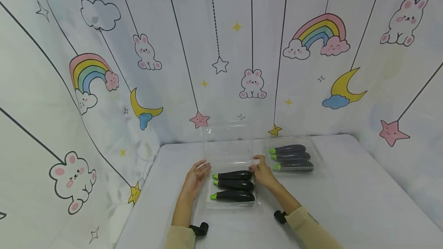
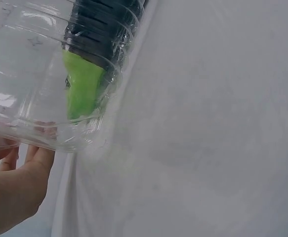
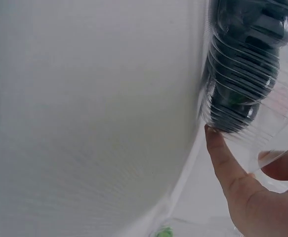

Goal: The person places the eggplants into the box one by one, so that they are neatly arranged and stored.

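Note:
A clear plastic clamshell box (image 1: 232,204) lies on the table with its lid (image 1: 226,147) raised at the back. Three dark eggplants (image 1: 236,185) are stacked in rows inside, green stem ends to the left. My left hand (image 1: 194,180) grips the box's left side near the back corner; in the left wrist view, fingers show behind the clear wall beside a green stem (image 2: 83,86). On the right side, my right hand (image 1: 263,174) holds the rim. The right wrist view shows its index finger (image 3: 224,160) along the ribbed wall and its thumb over the edge.
A second clear box (image 1: 317,156) with three more eggplants (image 1: 290,157) sits at the back right of the white table (image 1: 363,195). Patterned cloth (image 1: 228,87) hangs right behind the table and along both sides.

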A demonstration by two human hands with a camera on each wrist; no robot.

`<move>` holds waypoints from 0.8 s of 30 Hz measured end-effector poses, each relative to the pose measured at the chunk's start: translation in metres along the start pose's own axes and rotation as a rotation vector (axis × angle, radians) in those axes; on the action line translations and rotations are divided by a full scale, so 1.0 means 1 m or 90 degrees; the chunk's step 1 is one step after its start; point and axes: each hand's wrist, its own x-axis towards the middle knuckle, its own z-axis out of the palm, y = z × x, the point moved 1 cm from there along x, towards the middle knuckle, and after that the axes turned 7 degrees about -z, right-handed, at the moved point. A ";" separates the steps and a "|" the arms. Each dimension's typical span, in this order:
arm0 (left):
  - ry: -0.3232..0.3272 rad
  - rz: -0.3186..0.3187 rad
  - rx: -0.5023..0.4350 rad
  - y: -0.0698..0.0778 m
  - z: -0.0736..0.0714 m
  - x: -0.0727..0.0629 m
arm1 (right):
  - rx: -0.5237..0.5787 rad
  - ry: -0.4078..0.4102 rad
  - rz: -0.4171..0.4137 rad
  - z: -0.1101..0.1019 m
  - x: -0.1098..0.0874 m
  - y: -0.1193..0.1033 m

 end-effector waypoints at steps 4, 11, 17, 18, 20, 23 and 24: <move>0.003 0.001 0.000 0.000 0.001 0.000 | 0.011 0.001 -0.006 -0.001 0.000 -0.001; 0.012 0.008 -0.020 0.001 0.003 0.000 | 0.023 0.011 0.001 -0.001 0.001 -0.002; 0.025 0.022 -0.039 0.000 0.002 -0.001 | 0.009 0.003 -0.004 -0.002 -0.001 -0.003; 0.032 0.025 -0.038 -0.001 0.002 -0.002 | -0.004 0.001 -0.006 -0.003 -0.002 -0.002; 0.034 0.033 -0.019 -0.002 0.000 -0.003 | -0.033 0.000 -0.013 -0.003 -0.003 -0.002; 0.044 0.041 0.018 -0.003 -0.001 -0.005 | -0.057 -0.004 -0.020 -0.004 -0.006 -0.002; 0.043 0.045 0.035 -0.003 -0.001 -0.006 | -0.063 -0.002 -0.024 -0.005 -0.007 -0.003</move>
